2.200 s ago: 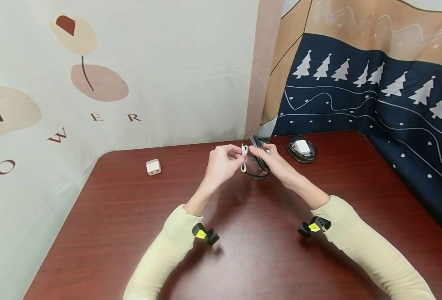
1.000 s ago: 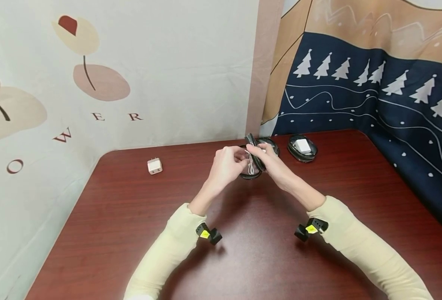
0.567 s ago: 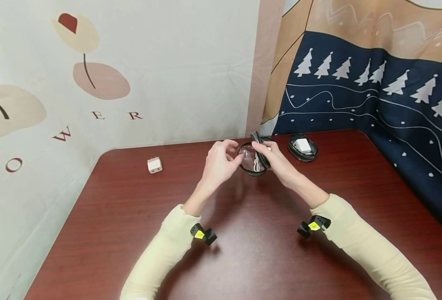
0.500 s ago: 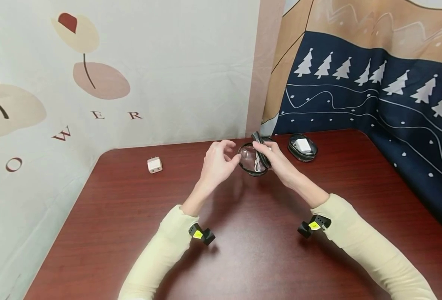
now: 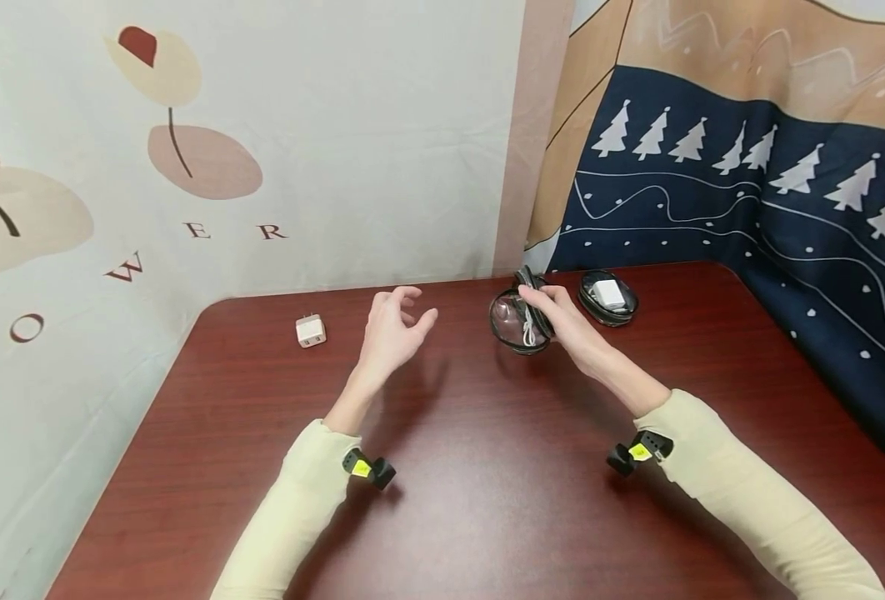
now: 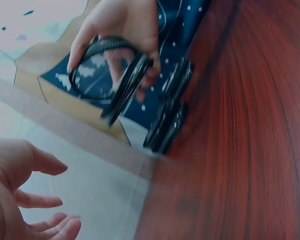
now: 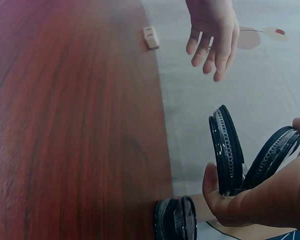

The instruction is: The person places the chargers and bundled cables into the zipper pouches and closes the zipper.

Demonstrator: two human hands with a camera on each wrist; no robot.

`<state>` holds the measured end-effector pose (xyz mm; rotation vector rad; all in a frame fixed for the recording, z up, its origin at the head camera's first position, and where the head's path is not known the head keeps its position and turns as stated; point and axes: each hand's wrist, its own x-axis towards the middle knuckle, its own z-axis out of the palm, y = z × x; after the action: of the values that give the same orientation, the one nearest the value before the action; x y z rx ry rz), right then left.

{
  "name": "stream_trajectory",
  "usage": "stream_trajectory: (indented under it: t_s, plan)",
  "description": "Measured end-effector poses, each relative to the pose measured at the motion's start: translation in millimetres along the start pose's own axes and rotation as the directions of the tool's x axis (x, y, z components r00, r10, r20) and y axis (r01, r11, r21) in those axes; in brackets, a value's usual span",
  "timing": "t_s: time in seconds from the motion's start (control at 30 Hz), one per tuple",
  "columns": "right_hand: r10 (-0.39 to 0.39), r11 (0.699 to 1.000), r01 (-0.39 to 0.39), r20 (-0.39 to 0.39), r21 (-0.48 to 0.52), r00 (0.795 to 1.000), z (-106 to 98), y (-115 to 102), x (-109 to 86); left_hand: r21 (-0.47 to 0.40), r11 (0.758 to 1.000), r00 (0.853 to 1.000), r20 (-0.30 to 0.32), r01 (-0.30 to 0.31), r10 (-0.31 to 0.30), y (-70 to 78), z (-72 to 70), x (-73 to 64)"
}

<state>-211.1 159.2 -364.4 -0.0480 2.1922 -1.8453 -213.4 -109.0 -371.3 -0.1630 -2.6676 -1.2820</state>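
Observation:
My right hand (image 5: 573, 333) grips a round clear zip pouch (image 5: 504, 315) with black edging, raised above the table. The pouch is unzipped, and in the right wrist view its two halves (image 7: 226, 150) spread apart in a V. Inside its clear side lies a bundled white cable (image 5: 528, 327). My left hand (image 5: 392, 335) is empty in mid-air to the left of the pouch, fingers loosely bent and apart. Farther left on the table stands a white plug charger (image 5: 310, 331), its prongs pointing to the back; the left hand does not touch it.
A second round black-edged pouch (image 5: 607, 312) lies at the back right, with a white charger (image 5: 607, 293) visible in it. Another pouch (image 6: 164, 126) rests beside it, mostly hidden behind my right hand in the head view. Fabric hangings border the dark red wooden table (image 5: 480, 483).
The white cable, earlier pinched by the left hand, is now inside the pouch. My left hand has let go and drawn away leftward. The right hand, with the pouch, shifted slightly right.

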Motion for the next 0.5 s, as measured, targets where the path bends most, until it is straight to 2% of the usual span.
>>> stream_trajectory:
  t_s: [0.23,0.5]
  plan:
    - [0.014,0.998,-0.014,-0.005,-0.064,1.0,-4,2,-2.9,0.003,1.0,0.999,-0.027,0.023,-0.023,-22.9,-13.2,0.7]
    - [0.02,0.995,-0.021,-0.011,-0.102,1.0,-11,9,-3.9,0.093,0.993,0.995,-0.078,0.073,-0.066,-55.8,-32.4,5.3]
